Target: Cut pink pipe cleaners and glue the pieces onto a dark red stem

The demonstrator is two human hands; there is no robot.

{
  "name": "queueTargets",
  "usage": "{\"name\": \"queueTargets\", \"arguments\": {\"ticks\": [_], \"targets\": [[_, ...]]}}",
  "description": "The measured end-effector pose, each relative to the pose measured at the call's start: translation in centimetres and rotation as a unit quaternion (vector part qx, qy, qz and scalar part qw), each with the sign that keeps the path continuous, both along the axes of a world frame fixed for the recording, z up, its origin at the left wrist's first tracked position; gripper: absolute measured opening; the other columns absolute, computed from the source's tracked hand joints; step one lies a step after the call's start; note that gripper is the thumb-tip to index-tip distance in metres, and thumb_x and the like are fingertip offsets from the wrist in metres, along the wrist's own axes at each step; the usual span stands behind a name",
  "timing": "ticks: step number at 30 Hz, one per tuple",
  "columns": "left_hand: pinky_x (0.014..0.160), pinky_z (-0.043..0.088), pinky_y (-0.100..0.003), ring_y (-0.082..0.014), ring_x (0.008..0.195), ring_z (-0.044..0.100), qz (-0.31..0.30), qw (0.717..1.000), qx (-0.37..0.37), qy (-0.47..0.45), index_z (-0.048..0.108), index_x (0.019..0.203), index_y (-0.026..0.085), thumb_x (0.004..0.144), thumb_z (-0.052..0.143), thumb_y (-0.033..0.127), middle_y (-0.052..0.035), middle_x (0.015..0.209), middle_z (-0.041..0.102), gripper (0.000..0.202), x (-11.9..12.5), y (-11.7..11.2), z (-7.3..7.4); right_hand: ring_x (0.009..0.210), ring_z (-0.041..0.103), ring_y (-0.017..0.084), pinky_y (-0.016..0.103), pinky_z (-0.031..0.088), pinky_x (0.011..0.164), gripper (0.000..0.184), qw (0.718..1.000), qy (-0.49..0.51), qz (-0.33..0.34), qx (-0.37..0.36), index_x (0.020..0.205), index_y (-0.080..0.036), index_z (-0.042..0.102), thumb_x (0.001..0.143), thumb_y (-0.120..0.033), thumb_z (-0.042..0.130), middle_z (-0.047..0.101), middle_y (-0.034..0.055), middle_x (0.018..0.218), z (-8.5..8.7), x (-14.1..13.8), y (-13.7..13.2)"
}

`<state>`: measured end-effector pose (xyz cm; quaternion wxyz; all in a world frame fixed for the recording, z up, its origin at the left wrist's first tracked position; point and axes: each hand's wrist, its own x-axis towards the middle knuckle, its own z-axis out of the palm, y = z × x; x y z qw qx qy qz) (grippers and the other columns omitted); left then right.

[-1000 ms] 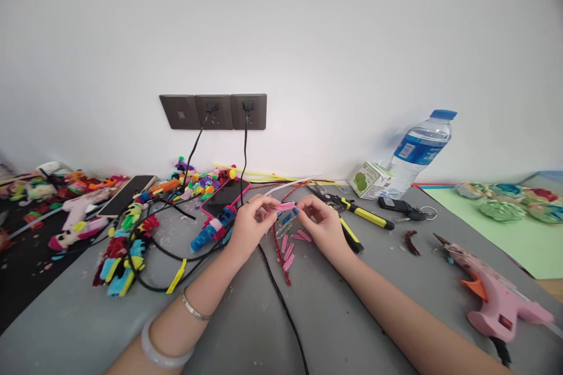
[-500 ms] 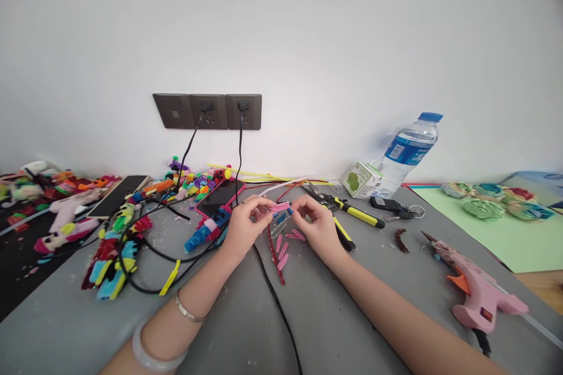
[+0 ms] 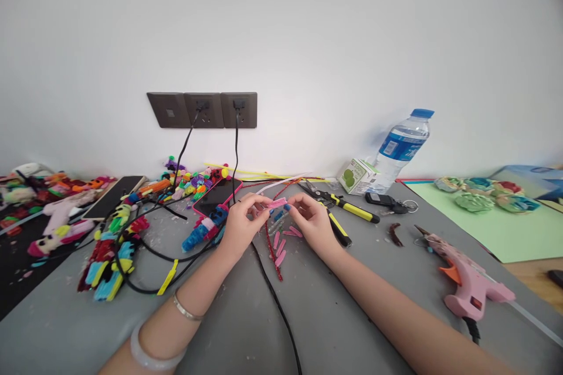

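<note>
My left hand (image 3: 243, 224) and my right hand (image 3: 313, 224) meet above the grey table (image 3: 246, 334), and both pinch a short pink pipe-cleaner piece (image 3: 277, 204) between fingertips. Below them lie several cut pink pieces (image 3: 278, 246) and a red pipe cleaner (image 3: 271, 249). A blue-and-white fuzzy figure (image 3: 203, 229) lies just left of my left hand. Yellow-handled pliers (image 3: 341, 230) lie beside my right hand.
A pink glue gun (image 3: 468, 284) lies at the right, with a green sheet (image 3: 497, 228) bearing paper flowers behind it. A water bottle (image 3: 401, 146), a small carton (image 3: 358, 176) and keys (image 3: 389, 202) stand at the back. Black cables (image 3: 272, 293), a phone (image 3: 215, 196) and colourful fuzzy figures (image 3: 109, 258) spread left.
The view has shifted slightly, so everything sits a little further left in the frame. Both hands stay together on the pink piece, fingers working only slightly.
</note>
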<state>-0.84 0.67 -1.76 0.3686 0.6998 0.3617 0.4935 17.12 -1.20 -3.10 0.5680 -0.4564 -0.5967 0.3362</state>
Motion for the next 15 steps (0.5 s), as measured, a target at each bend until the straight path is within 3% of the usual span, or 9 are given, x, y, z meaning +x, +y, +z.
{"name": "queueTargets", "arguments": {"ticks": [15], "targets": [[0.055,0.046,-0.021,-0.0124,0.070,0.060,0.001,1.000,-0.006,0.007,0.071,0.092,0.019,0.079,0.061,0.013,-0.0042,0.090,0.065,0.018,0.08,0.12,-0.32,0.059,0.048,0.014,0.027,0.037,0.054,0.021,1.000,-0.011,0.002,-0.002,0.082,-0.021,0.059,0.085,-0.041,0.062,0.055,-0.0011,0.068,-0.35,0.10,0.21]]}}
